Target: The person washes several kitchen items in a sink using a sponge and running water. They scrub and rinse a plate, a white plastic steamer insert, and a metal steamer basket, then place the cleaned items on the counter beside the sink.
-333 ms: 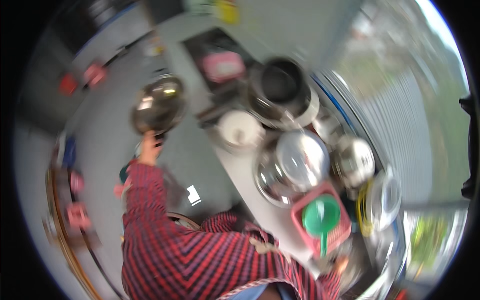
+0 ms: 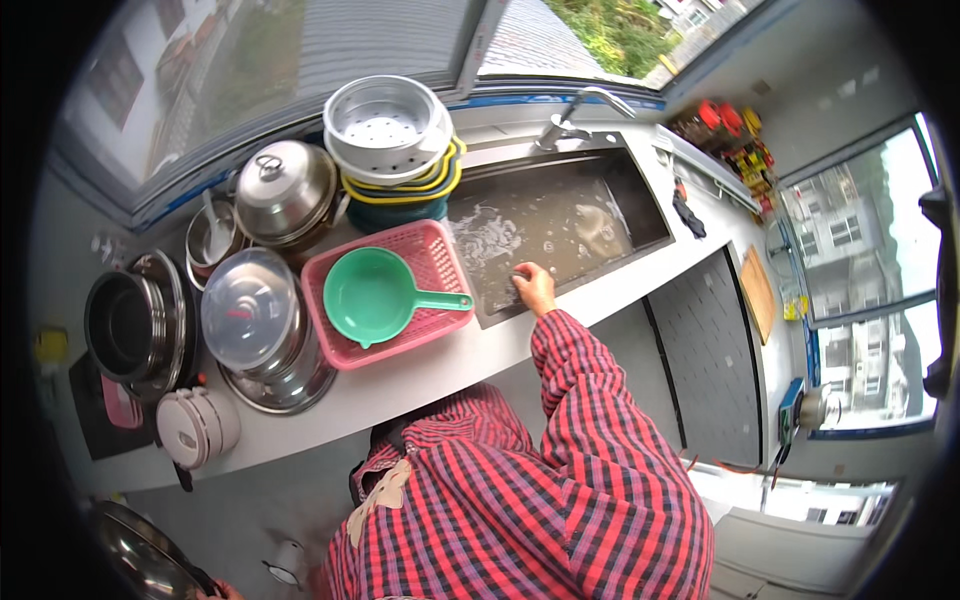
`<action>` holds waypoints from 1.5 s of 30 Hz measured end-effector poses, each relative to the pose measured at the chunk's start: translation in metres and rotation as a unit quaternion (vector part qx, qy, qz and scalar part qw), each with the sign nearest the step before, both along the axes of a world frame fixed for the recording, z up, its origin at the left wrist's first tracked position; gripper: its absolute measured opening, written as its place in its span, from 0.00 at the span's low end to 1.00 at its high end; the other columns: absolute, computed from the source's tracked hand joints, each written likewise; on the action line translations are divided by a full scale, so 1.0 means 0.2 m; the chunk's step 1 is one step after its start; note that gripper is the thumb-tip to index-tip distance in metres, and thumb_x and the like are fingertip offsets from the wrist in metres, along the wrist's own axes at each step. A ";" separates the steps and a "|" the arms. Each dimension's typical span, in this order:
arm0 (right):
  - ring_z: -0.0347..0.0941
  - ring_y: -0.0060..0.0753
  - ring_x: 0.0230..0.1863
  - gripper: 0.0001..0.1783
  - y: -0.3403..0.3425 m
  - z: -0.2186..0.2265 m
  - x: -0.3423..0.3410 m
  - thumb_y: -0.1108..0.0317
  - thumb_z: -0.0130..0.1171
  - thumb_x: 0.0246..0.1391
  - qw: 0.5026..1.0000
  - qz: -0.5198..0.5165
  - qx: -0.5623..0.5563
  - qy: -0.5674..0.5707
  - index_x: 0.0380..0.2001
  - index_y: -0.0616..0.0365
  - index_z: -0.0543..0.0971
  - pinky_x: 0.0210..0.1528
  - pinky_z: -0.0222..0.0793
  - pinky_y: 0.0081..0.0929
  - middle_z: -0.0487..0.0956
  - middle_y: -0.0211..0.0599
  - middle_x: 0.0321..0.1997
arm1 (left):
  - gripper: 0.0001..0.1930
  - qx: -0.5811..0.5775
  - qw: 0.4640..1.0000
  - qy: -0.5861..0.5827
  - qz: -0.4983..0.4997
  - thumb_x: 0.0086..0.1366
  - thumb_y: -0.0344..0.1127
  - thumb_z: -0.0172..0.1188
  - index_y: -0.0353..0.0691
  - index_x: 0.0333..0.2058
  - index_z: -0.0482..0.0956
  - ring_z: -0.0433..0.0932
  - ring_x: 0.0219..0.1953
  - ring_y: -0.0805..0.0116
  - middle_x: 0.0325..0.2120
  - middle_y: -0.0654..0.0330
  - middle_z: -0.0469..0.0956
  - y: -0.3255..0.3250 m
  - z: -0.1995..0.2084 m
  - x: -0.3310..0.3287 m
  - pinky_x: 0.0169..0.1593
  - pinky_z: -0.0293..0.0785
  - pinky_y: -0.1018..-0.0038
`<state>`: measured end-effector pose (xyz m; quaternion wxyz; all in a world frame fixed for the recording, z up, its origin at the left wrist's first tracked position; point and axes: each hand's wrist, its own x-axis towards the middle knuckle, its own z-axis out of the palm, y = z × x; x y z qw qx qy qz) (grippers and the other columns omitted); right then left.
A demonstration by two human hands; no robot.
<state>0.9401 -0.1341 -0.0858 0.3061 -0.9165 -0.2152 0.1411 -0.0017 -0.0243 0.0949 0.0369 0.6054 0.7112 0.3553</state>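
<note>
At the lower left edge, my left hand [image 2: 222, 592] is closed on the dark handle of a shiny metal frying pan [image 2: 140, 550], which hangs beside the counter and is partly cut off. My right hand [image 2: 537, 289] is at the front rim of the sink [image 2: 640, 245], fingers curled down over the murky water. Something small and dark shows at its fingertips, too little to name. A pale, soft-looking shape [image 2: 598, 230] lies under the water. Left of the sink, a green plastic ladle-like scoop [image 2: 368, 295] rests in a pink basket [image 2: 345, 352].
Stacked steamer pots [image 2: 385, 115] stand behind the basket. Further left are a lidded metal pot [image 2: 285, 190], a clear-covered steel bowl [image 2: 248, 310], dark pots [image 2: 125, 325] and a pale lidded container [image 2: 198, 428]. A faucet [image 2: 560, 130] rises behind the sink; black gloves [image 2: 688, 212] lie right of it.
The view has swung right toward the sink. The frying pan, earlier held out ahead in my left hand, is now low at the left. My right hand now shows at the sink's front rim.
</note>
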 end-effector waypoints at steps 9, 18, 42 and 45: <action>0.81 0.37 0.42 0.15 -0.03 -0.03 -0.08 0.65 0.68 0.52 0.983 -0.089 0.156 0.028 0.43 0.55 0.83 0.48 0.74 0.32 0.85 0.39 0.39 | 0.30 0.042 0.920 -0.281 -0.272 0.63 0.40 0.58 0.37 0.63 0.67 0.73 0.40 0.57 0.48 0.47 0.74 0.55 0.29 0.78 0.37 0.70 0.69; 0.79 0.42 0.48 0.26 -0.06 0.01 -0.04 0.57 0.69 0.52 0.976 -0.157 0.150 -0.020 0.52 0.54 0.79 0.51 0.74 0.36 0.82 0.47 0.46 | 0.27 -0.107 0.922 -0.372 -0.012 0.63 0.41 0.59 0.39 0.60 0.72 0.72 0.41 0.60 0.47 0.53 0.77 0.98 0.19 0.90 0.40 0.68 0.68; 0.80 0.24 0.34 0.19 -2.20 -0.07 0.64 0.57 0.59 0.66 0.921 -0.224 0.136 0.288 0.49 0.60 0.78 0.34 0.75 0.18 0.83 0.37 0.42 | 0.13 -0.447 0.656 -0.492 -0.358 0.70 0.46 0.57 0.42 0.40 0.77 0.63 0.13 0.80 0.19 0.68 0.73 0.15 0.09 3.56 0.15 0.55 0.81; 0.80 0.24 0.34 0.19 -2.57 -0.04 0.76 0.57 0.58 0.66 0.821 -0.371 0.299 0.313 0.50 0.60 0.78 0.33 0.75 0.18 0.83 0.37 0.42 | 0.13 -0.415 0.733 -0.422 -0.336 0.72 0.47 0.54 0.44 0.34 0.72 0.57 0.08 0.82 0.16 0.68 0.70 -0.24 0.11 4.17 0.10 0.52 0.81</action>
